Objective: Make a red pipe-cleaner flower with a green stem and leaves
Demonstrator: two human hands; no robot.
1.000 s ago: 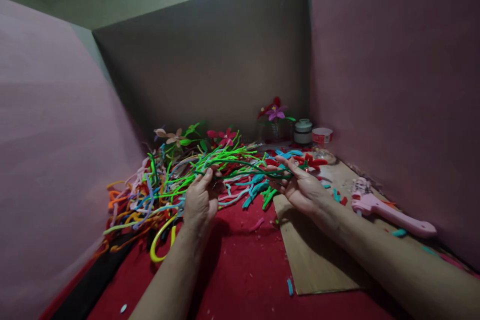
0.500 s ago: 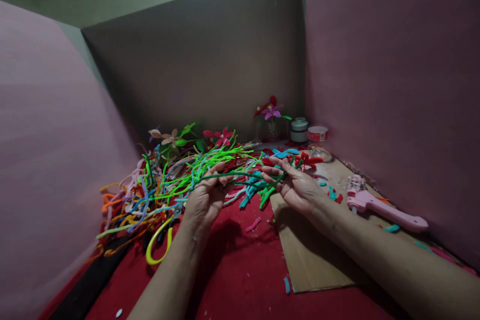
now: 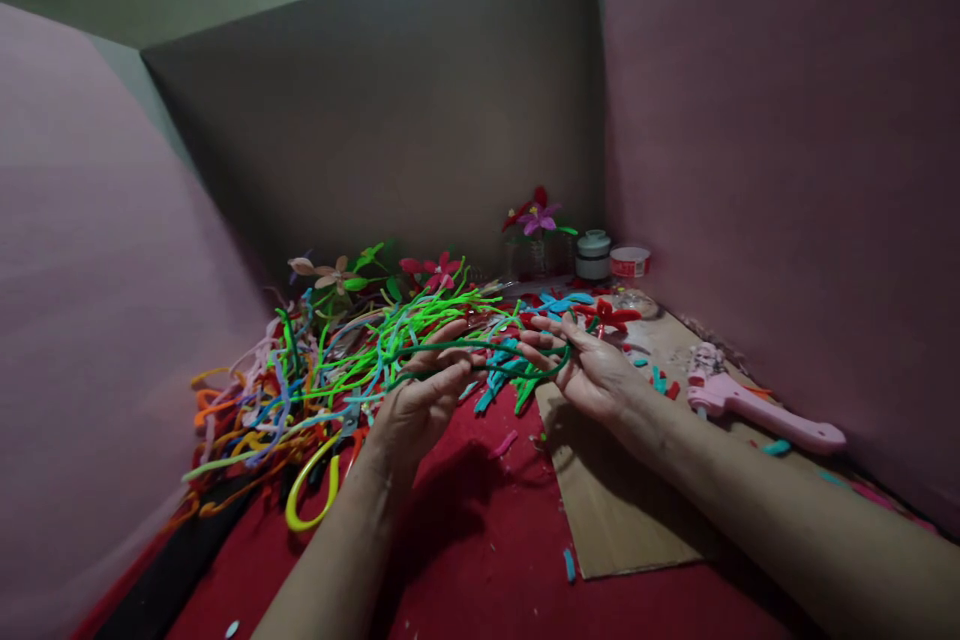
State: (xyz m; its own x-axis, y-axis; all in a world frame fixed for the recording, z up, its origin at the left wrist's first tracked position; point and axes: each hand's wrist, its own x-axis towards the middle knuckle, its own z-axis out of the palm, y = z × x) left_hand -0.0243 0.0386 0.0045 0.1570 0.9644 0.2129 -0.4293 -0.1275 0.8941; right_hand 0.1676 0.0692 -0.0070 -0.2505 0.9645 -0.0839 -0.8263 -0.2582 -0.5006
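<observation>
Okay, head view, the only one. Left hand (image 3: 416, 405): thumb and fingers loosely closed on dark green pipe cleaners (image 3: 502, 350), which stretch across the gap between both hands. Right hand (image 3: 600, 370): palm turned up, fingers mostly straight and spread, bent end of the strands lying against them; can't tell if the thumb pinches it. Strands are held above the counter (image 3: 480, 540), which is covered in red.

Behind the left hand, heap of bright green pipe cleaners (image 3: 427, 320); farther left, mixed-colour pile (image 3: 240, 420). Scissors with a yellow handle (image 3: 295, 510) beside the left forearm. Wooden board (image 3: 622, 520) under the right forearm, pink glue gun (image 3: 772, 410) to its right. Red flower (image 3: 616, 315) just beyond the right hand.

At the back: purple flower (image 3: 538, 218), lidded jar (image 3: 592, 255), round tub (image 3: 630, 262) just beside it. Tub has a red-and-white label with a pale patch, maybe a barcode; print too small to read. Blue scrap (image 3: 570, 565) near the board's left edge.
</observation>
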